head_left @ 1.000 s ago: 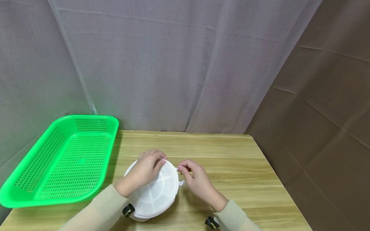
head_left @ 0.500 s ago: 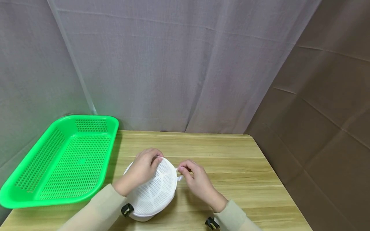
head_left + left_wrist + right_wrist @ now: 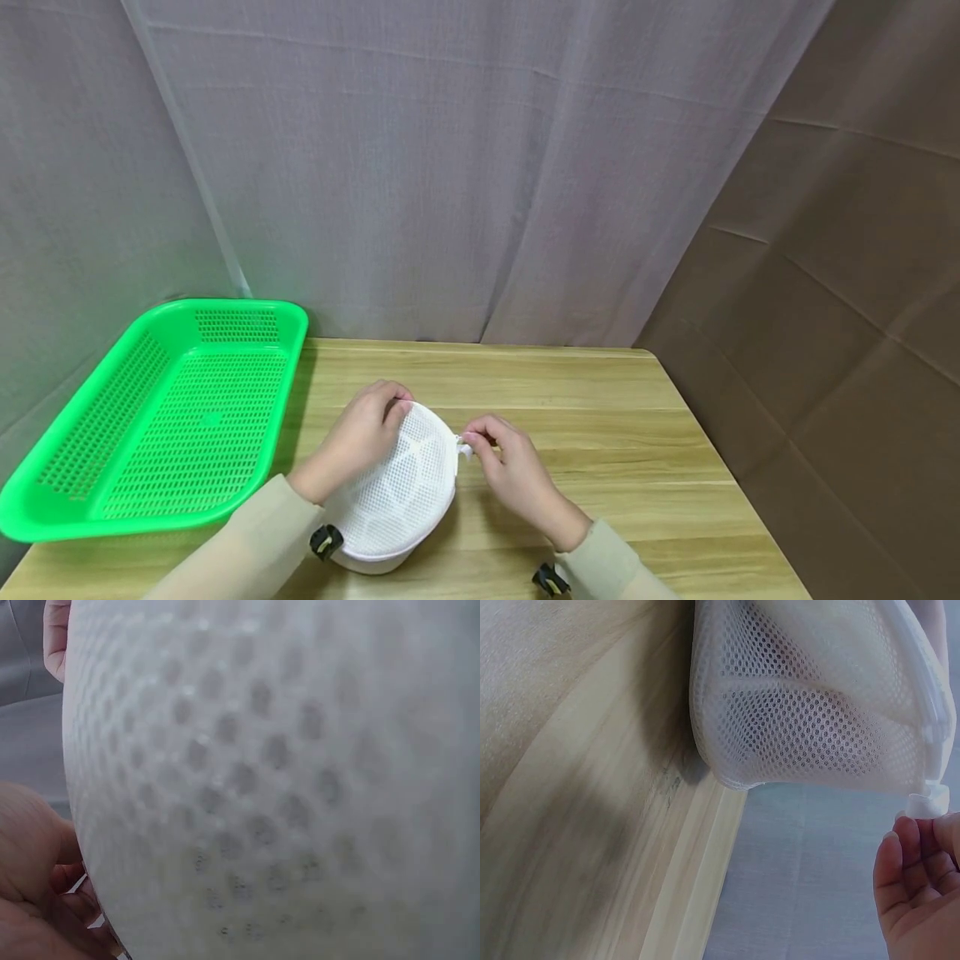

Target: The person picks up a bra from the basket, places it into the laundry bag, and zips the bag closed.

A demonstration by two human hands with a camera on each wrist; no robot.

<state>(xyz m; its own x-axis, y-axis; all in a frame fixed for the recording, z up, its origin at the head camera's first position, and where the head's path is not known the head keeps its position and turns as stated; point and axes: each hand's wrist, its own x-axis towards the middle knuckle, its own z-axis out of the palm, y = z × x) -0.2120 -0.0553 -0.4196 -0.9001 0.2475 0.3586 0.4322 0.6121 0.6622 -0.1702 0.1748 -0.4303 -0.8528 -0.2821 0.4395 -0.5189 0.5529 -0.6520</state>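
A round white mesh laundry bag (image 3: 401, 492) stands on the table in front of me, with a zipper (image 3: 930, 697) along its top rim. My left hand (image 3: 363, 429) grips the far left part of that rim, thumb on the mesh top. At the bag's right side, my right hand (image 3: 513, 471) pinches something small at the rim, by a short white tab (image 3: 928, 802); whether it is the zipper pull or the tab is partly hidden by the fingers. Mesh fills most of the left wrist view, blurred by closeness.
A large green plastic basket (image 3: 281, 417) with perforated walls stands at the left of the wooden table (image 3: 600, 425). Grey cloth (image 3: 397, 208) hangs behind the table, and brown cloth (image 3: 840, 292) closes off the right side.
My left hand has shifted a little left and back, turning the bag slightly with it. The white tab has come up closer to my right hand, which stays nearly still.
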